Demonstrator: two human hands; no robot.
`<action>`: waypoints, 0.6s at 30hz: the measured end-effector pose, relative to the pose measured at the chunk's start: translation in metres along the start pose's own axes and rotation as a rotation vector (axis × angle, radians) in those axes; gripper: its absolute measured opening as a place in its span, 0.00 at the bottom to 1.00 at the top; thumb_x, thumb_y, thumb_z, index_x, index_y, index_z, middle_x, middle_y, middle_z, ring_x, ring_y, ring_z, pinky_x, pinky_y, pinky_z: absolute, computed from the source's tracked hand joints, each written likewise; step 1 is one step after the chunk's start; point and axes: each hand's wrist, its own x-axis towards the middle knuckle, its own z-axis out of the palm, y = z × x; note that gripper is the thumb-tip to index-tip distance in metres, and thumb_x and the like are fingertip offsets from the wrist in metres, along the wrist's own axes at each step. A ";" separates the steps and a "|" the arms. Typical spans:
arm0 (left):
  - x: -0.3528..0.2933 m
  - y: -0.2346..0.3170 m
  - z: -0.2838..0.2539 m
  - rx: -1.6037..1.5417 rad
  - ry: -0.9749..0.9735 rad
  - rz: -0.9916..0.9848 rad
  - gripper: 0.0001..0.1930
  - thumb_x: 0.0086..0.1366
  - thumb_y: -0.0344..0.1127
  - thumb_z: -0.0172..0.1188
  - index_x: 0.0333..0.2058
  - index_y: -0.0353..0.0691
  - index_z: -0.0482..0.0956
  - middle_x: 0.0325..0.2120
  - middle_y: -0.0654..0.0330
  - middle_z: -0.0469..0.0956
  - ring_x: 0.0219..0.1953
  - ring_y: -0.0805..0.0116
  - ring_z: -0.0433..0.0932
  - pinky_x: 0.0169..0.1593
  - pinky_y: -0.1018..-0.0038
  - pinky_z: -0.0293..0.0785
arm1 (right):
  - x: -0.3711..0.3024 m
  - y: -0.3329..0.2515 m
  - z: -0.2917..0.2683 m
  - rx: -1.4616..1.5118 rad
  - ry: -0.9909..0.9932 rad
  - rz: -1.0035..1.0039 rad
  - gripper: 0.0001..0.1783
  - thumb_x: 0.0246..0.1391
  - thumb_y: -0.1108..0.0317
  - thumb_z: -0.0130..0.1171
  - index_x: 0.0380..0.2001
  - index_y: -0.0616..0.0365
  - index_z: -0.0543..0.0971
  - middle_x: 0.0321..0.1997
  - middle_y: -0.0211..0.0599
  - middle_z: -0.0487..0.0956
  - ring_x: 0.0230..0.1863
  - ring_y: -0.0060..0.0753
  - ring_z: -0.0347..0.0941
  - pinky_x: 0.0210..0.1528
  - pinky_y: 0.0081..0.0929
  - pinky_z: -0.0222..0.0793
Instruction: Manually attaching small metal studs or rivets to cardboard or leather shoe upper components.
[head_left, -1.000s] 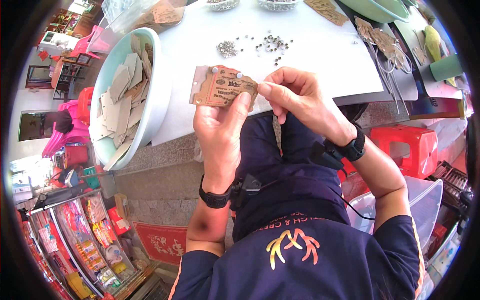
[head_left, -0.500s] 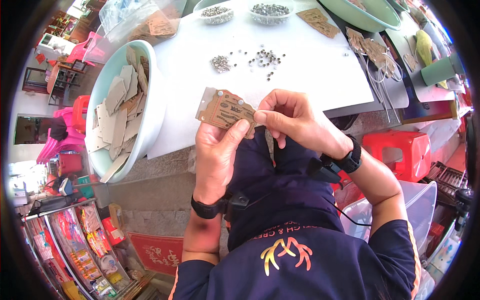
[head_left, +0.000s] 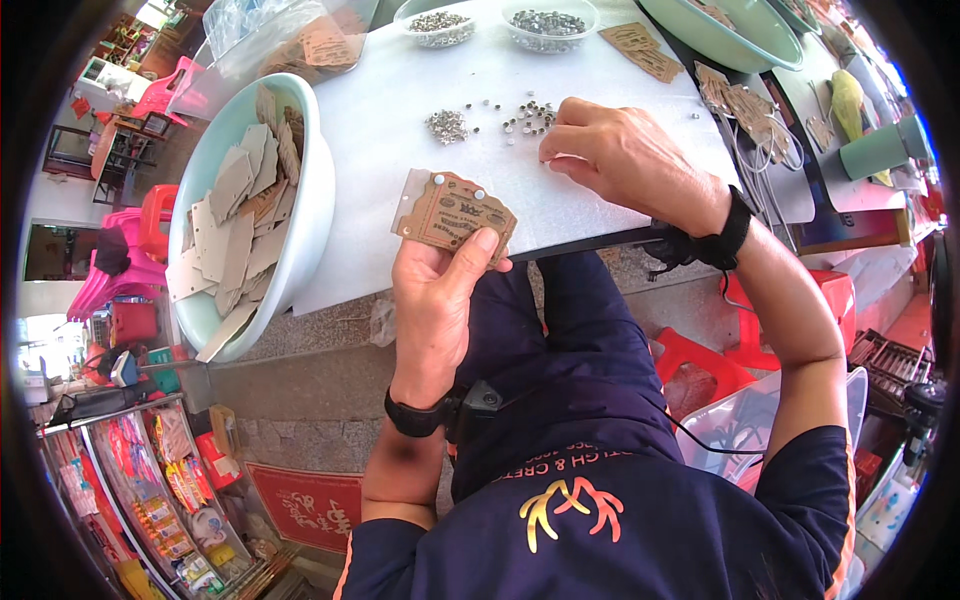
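A flat brown cardboard tag (head_left: 455,212), its face covered in dark print, is pinched between the left hand's (head_left: 430,315) thumb and fingers above the white tabletop's (head_left: 375,120) near edge, long axis sloping down rightward. The right hand (head_left: 640,150) curls beside small silver-and-dark metal studs (head_left: 524,122); whether it grips any, I cannot tell.

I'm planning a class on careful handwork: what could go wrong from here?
The right hand is close to loose metal studs; a brush could scatter them. The left hand holds the brown printed card near its lower edge, so it might slip. A grey card juts past the blue basin and may drop.
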 end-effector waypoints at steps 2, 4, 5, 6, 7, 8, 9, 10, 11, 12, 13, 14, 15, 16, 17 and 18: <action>0.000 0.001 0.001 0.009 -0.021 0.000 0.21 0.65 0.24 0.56 0.56 0.34 0.67 0.41 0.58 0.77 0.39 0.72 0.76 0.37 0.73 0.75 | 0.005 0.000 -0.002 -0.034 -0.024 -0.031 0.02 0.51 0.71 0.60 0.29 0.57 0.79 0.32 0.40 0.76 0.31 0.48 0.76 0.33 0.39 0.71; 0.000 0.001 0.001 0.015 -0.021 -0.010 0.20 0.65 0.24 0.56 0.55 0.34 0.68 0.41 0.58 0.77 0.39 0.72 0.76 0.38 0.73 0.74 | 0.009 0.002 -0.003 -0.076 -0.044 -0.055 0.01 0.50 0.72 0.59 0.28 0.57 0.78 0.33 0.40 0.75 0.31 0.48 0.76 0.33 0.39 0.71; 0.000 0.001 0.001 0.021 -0.018 -0.020 0.19 0.65 0.24 0.56 0.55 0.34 0.68 0.41 0.58 0.77 0.39 0.72 0.76 0.38 0.73 0.74 | 0.012 0.003 -0.002 -0.094 -0.079 -0.097 0.01 0.49 0.74 0.58 0.27 0.59 0.77 0.33 0.41 0.75 0.31 0.48 0.76 0.33 0.39 0.72; 0.000 0.001 0.003 0.015 -0.033 -0.020 0.19 0.65 0.24 0.56 0.55 0.34 0.68 0.41 0.58 0.77 0.39 0.72 0.76 0.38 0.73 0.74 | 0.013 0.005 -0.002 -0.121 -0.115 -0.133 0.01 0.48 0.75 0.57 0.26 0.60 0.76 0.33 0.42 0.75 0.32 0.48 0.77 0.33 0.38 0.72; 0.000 0.002 0.004 0.020 -0.013 -0.020 0.18 0.65 0.25 0.56 0.54 0.34 0.69 0.41 0.58 0.77 0.39 0.72 0.76 0.39 0.73 0.74 | 0.014 0.005 -0.002 -0.136 -0.114 -0.124 0.01 0.48 0.75 0.57 0.26 0.60 0.76 0.33 0.42 0.75 0.32 0.48 0.77 0.33 0.38 0.72; -0.001 0.002 0.005 0.024 0.005 -0.020 0.17 0.65 0.25 0.56 0.53 0.35 0.70 0.40 0.58 0.77 0.38 0.72 0.77 0.39 0.73 0.74 | 0.017 0.004 -0.002 -0.162 -0.128 -0.144 0.01 0.48 0.76 0.57 0.25 0.62 0.75 0.33 0.43 0.75 0.32 0.48 0.77 0.33 0.38 0.72; -0.002 0.003 0.005 0.017 -0.008 -0.017 0.17 0.65 0.25 0.56 0.53 0.35 0.70 0.40 0.58 0.77 0.38 0.72 0.77 0.39 0.73 0.74 | 0.019 0.002 0.000 -0.186 -0.143 -0.168 0.01 0.47 0.76 0.56 0.25 0.63 0.75 0.34 0.44 0.75 0.32 0.48 0.77 0.33 0.39 0.73; -0.003 0.002 0.005 0.024 0.006 -0.021 0.17 0.65 0.25 0.56 0.52 0.35 0.70 0.40 0.59 0.77 0.38 0.72 0.77 0.39 0.73 0.74 | 0.021 0.002 0.001 -0.198 -0.179 -0.152 0.03 0.48 0.75 0.56 0.26 0.64 0.75 0.34 0.46 0.75 0.31 0.48 0.77 0.33 0.40 0.73; -0.002 0.002 0.004 0.030 0.020 -0.025 0.17 0.65 0.25 0.56 0.52 0.35 0.70 0.39 0.59 0.78 0.38 0.71 0.77 0.39 0.73 0.74 | 0.021 0.001 -0.001 -0.212 -0.180 -0.146 0.03 0.48 0.75 0.56 0.26 0.64 0.75 0.34 0.46 0.75 0.31 0.48 0.77 0.33 0.40 0.73; -0.002 0.001 0.001 0.024 0.008 -0.014 0.17 0.65 0.25 0.56 0.53 0.36 0.70 0.39 0.59 0.78 0.37 0.72 0.77 0.39 0.73 0.74 | 0.021 -0.003 -0.001 -0.175 -0.167 -0.105 0.04 0.49 0.74 0.55 0.27 0.64 0.75 0.34 0.47 0.75 0.31 0.48 0.77 0.33 0.40 0.73; -0.002 0.001 0.001 0.020 0.004 -0.012 0.17 0.65 0.25 0.56 0.53 0.36 0.70 0.39 0.59 0.78 0.37 0.72 0.77 0.39 0.73 0.74 | 0.019 -0.007 -0.002 -0.138 -0.155 -0.064 0.05 0.51 0.73 0.54 0.27 0.64 0.75 0.34 0.47 0.75 0.31 0.48 0.77 0.33 0.40 0.73; -0.003 0.001 0.001 0.011 0.010 -0.014 0.18 0.65 0.25 0.56 0.53 0.36 0.70 0.39 0.59 0.78 0.37 0.72 0.77 0.39 0.73 0.74 | 0.016 -0.012 -0.003 -0.082 -0.147 -0.016 0.08 0.54 0.70 0.53 0.28 0.65 0.75 0.34 0.48 0.75 0.31 0.50 0.76 0.35 0.41 0.72; -0.004 0.001 0.001 0.005 0.021 -0.017 0.18 0.65 0.25 0.56 0.54 0.36 0.69 0.39 0.60 0.78 0.37 0.72 0.77 0.40 0.73 0.74 | 0.012 -0.016 -0.004 -0.082 -0.149 -0.019 0.08 0.54 0.70 0.53 0.28 0.65 0.75 0.34 0.48 0.75 0.31 0.50 0.76 0.35 0.41 0.72; -0.004 0.002 0.001 0.004 0.025 -0.016 0.18 0.65 0.25 0.56 0.54 0.36 0.69 0.39 0.60 0.78 0.37 0.72 0.77 0.40 0.73 0.74 | 0.007 -0.020 -0.006 -0.004 -0.149 0.002 0.09 0.55 0.69 0.52 0.28 0.65 0.75 0.33 0.48 0.75 0.31 0.51 0.76 0.35 0.42 0.72; -0.003 0.003 0.002 -0.023 0.010 -0.017 0.19 0.65 0.25 0.56 0.55 0.36 0.69 0.40 0.60 0.77 0.38 0.72 0.76 0.40 0.73 0.74 | 0.003 -0.021 -0.008 0.077 -0.149 0.022 0.10 0.56 0.68 0.52 0.27 0.65 0.75 0.33 0.49 0.75 0.31 0.52 0.75 0.36 0.42 0.71; -0.004 0.004 0.002 -0.048 -0.001 -0.020 0.20 0.65 0.25 0.57 0.55 0.36 0.68 0.40 0.60 0.77 0.38 0.72 0.76 0.41 0.73 0.73 | -0.003 -0.020 -0.006 0.133 -0.140 0.035 0.10 0.55 0.68 0.53 0.27 0.65 0.75 0.32 0.49 0.75 0.32 0.53 0.74 0.37 0.42 0.71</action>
